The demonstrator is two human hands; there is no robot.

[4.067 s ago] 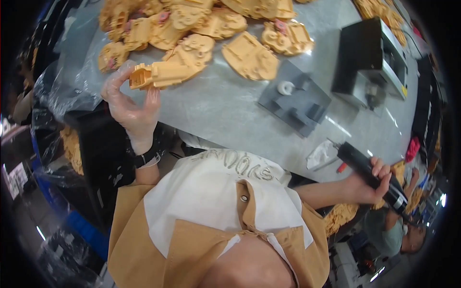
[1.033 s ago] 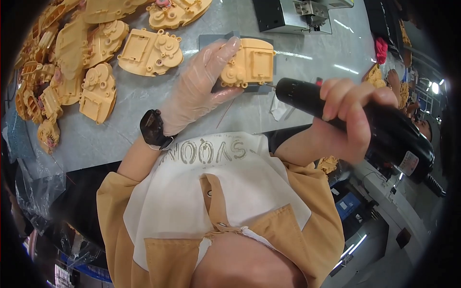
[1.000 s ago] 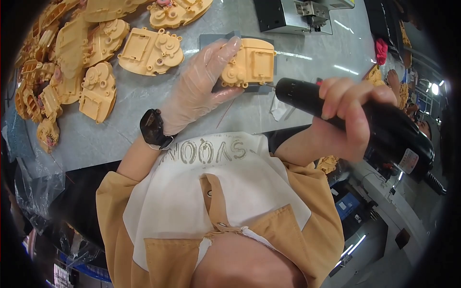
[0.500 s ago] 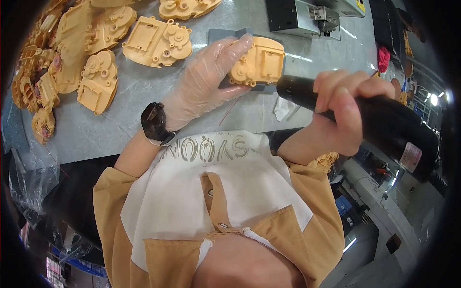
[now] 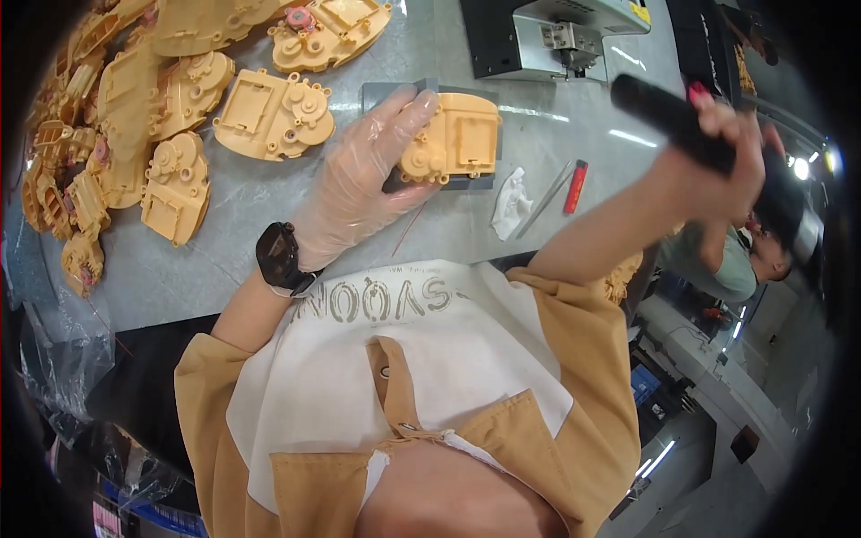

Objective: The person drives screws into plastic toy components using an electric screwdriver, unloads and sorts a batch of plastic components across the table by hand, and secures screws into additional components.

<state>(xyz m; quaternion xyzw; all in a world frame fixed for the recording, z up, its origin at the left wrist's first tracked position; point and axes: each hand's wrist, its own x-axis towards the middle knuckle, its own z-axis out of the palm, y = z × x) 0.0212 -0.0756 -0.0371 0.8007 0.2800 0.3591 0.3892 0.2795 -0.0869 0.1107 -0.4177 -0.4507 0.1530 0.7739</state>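
Observation:
In a clear plastic glove, my left hand (image 5: 359, 170) grips the left side of a yellow plastic gear housing (image 5: 473, 134), thumb and fingers on opposite edges. The housing rests in a grey block fixture (image 5: 380, 93) on the table. My right hand (image 5: 734, 161), ungloved and slightly blurred, is wrapped round a black electric screwdriver (image 5: 662, 111). The screwdriver is held up off to the right, apart from the housing, its narrower end pointing left. Its rear end is partly lost in the dark edge of the view.
Several yellow housings (image 5: 273, 115) lie spread and piled at the left. A crumpled white tissue (image 5: 512, 204), a thin metal tool (image 5: 544, 199) and a red object (image 5: 577, 186) lie right of the fixture. A machine (image 5: 538, 40) stands behind. Another person (image 5: 731, 269) is at far right.
My right hand has lifted the screwdriver up and right, away from the housing. The view has shifted, uncovering the red object and the other person. My left hand keeps its hold.

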